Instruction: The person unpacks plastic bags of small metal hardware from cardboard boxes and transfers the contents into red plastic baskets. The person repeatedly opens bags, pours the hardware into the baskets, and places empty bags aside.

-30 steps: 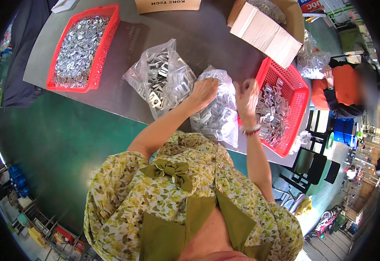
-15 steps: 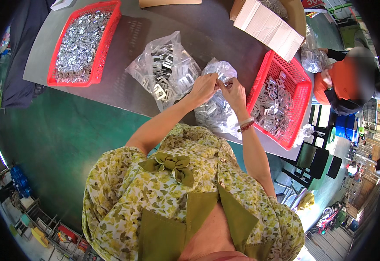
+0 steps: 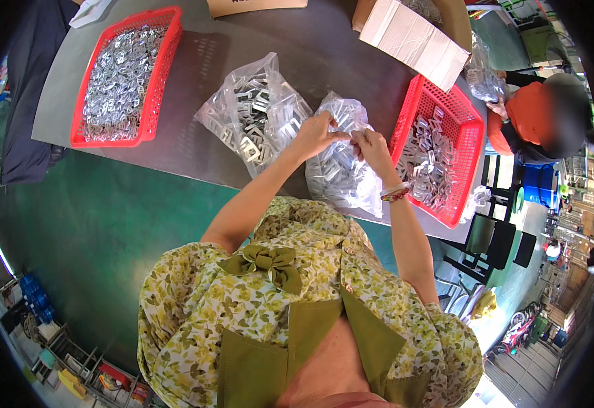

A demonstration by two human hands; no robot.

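Note:
My left hand [image 3: 316, 137] and my right hand [image 3: 374, 152] meet above a clear plastic bag [image 3: 341, 178] of silvery metal buckle-like pieces at the table's near edge. Both have thumb and fingers drawn together in a pinch, the tips almost touching. Whatever lies between them is too small to make out. Just left of my left forearm, a second clear bag [image 3: 248, 112] slumps open, heaped with similar metal pieces. Right of my right hand stands a red plastic basket [image 3: 475, 146] with more loose metal pieces [image 3: 430, 160] in it.
Another red basket [image 3: 164, 75], full of small shiny pieces, sits at the left of the dark grey table [image 3: 195, 153]. An open cardboard box [image 3: 416, 42] stands at the far right. Beyond the right edge, a person in orange [image 3: 528, 112] handles a clear bag [image 3: 485, 80].
My fingertips have drawn slightly apart, and my right hand has shifted a little right and nearer. The other person's hand has moved down along their bag. The view has shifted slightly.

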